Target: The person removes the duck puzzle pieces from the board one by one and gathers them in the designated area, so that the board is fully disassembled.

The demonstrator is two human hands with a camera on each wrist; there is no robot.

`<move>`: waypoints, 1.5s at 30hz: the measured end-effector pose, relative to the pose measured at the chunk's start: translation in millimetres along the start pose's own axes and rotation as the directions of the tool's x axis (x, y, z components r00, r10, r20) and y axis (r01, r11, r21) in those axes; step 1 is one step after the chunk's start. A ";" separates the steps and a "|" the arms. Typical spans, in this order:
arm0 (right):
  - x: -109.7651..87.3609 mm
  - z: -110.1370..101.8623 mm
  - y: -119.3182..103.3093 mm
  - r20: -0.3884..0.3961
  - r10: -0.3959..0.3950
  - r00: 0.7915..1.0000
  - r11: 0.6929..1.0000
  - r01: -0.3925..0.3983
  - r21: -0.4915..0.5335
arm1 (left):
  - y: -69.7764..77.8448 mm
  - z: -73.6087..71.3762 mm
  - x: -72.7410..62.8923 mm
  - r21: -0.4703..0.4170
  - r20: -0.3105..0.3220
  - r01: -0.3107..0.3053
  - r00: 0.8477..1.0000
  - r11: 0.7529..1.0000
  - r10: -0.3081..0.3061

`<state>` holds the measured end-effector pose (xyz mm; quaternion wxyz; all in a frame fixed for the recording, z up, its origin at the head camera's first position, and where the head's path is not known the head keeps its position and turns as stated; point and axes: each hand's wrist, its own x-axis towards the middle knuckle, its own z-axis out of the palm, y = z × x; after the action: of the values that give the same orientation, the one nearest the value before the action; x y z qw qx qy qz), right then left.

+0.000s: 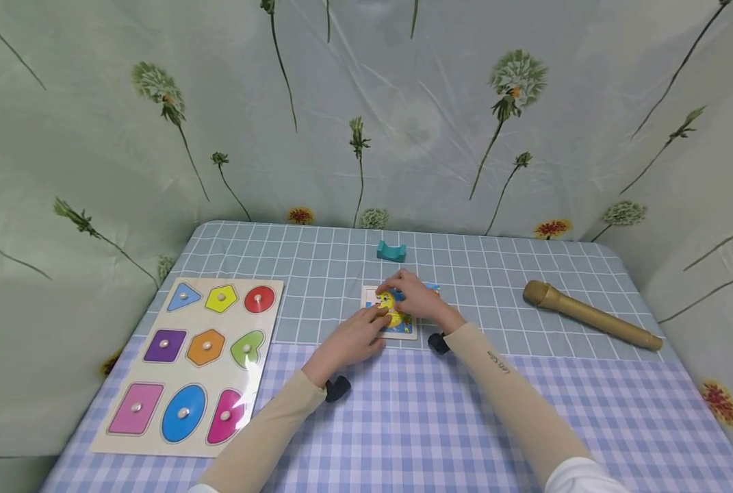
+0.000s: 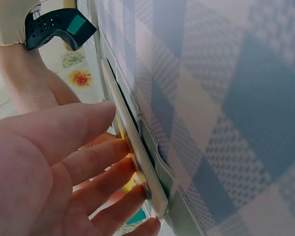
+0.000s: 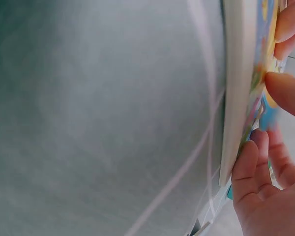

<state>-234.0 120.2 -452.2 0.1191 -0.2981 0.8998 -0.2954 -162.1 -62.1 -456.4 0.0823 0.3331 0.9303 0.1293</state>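
Note:
A small wooden jigsaw puzzle [image 1: 393, 322] with a yellow bird picture lies at the table's middle, partly covered by both hands. My left hand [image 1: 355, 337] reaches over its left edge, with fingertips touching the picture; in the left wrist view its fingers lie along the puzzle board [image 2: 140, 152]. My right hand [image 1: 420, 298] arches over the upper right of the board. In the right wrist view it pinches a blue puzzle piece [image 3: 269, 115] between thumb and fingers, close to the picture surface; the piece's outline is blurred.
A blue and orange patch [image 1: 434, 287] shows behind the right hand. A teal curved block [image 1: 391, 252] stands at the back. On the left lies a shape board [image 1: 212, 394] with several knobbed pieces, and on the right a gold microphone [image 1: 590, 315].

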 end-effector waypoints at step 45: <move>-51.8 -45.3 71.4 -0.286 0.300 0.910 0.951 -0.309 0.016 | 9.6 2.0 6.4 0.092 -0.079 0.000 0.997 0.996 0.007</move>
<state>-243.8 218.8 -457.1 0.0286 -0.1103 0.9472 -0.2997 -160.8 -50.5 -455.9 0.0298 0.3330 0.9372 0.0995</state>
